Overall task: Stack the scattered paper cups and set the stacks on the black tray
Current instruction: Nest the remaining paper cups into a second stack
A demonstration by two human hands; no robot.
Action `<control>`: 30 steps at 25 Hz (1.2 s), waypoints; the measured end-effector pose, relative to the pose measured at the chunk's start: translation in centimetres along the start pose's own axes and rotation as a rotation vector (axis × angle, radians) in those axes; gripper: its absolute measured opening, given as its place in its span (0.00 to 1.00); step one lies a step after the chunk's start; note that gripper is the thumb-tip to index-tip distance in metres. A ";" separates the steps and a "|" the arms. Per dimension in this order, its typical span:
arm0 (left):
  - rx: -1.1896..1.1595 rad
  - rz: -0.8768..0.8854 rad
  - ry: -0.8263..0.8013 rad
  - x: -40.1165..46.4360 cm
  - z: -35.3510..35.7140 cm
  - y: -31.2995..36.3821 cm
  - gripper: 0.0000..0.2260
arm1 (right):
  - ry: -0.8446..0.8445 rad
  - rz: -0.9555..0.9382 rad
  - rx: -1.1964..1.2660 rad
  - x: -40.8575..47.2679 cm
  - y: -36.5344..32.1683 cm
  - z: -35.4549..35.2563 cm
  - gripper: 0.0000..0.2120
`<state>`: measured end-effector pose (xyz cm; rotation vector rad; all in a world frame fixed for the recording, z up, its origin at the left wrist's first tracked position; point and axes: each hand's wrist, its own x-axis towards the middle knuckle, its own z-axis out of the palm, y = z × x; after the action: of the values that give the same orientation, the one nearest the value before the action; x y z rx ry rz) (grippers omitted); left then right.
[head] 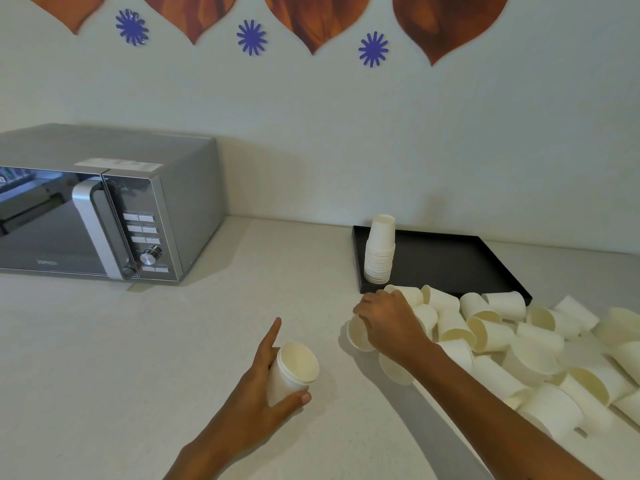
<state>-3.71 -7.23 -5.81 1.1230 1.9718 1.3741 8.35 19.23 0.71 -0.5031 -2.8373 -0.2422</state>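
My left hand (pixel 265 379) grips a short stack of white paper cups (pixel 292 372), mouth facing up and to the right, index finger sticking out. My right hand (pixel 388 323) is closed over a single cup (pixel 358 336) lying on its side at the left edge of the pile. Several loose white cups (pixel 519 344) lie scattered on their sides across the counter to the right. A black tray (pixel 450 261) sits behind them against the wall. One tall stack of upside-down cups (pixel 380 251) stands in the tray's near left corner.
A silver microwave (pixel 104 209) stands at the back left on the pale counter (pixel 173 341). The wall behind carries brown and blue decorations. The loose cups reach the tray's front edge and run off the right side of the view.
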 end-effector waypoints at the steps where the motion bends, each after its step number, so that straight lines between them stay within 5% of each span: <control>1: 0.005 0.003 -0.012 0.2 -0.2 -0.1 0.53 | 0.081 0.053 0.110 0.1 -0.3 -0.4 0.13; 4: -0.003 0.011 -0.056 0.8 -0.4 0.1 0.54 | 0.315 0.301 0.647 -0.8 -1.8 -2.3 0.11; 9: -0.035 0.044 -0.108 1.4 0.2 0.4 0.53 | 0.169 0.301 0.953 -3.5 -4.7 -4.1 0.13; 18: -0.143 0.076 -0.233 0.4 1.7 0.9 0.50 | 0.001 0.205 0.644 -7.0 -8.7 -1.7 0.16; 22: -0.173 0.073 -0.240 -0.8 1.6 1.4 0.50 | -0.025 0.235 0.686 -7.6 -7.4 -1.8 0.18; 25: -0.183 0.029 -0.223 -1.7 1.3 1.8 0.50 | 0.173 0.378 0.364 -8.7 -4.1 -1.8 0.18; 30: -0.110 0.038 -0.213 -2.1 1.6 2.7 0.51 | 0.017 0.460 0.089 -10.2 -2.5 -0.4 0.27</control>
<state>-0.44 -7.76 -4.08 1.2077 1.7123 1.3066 16.83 13.58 -1.98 -1.0985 -2.6061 -0.0306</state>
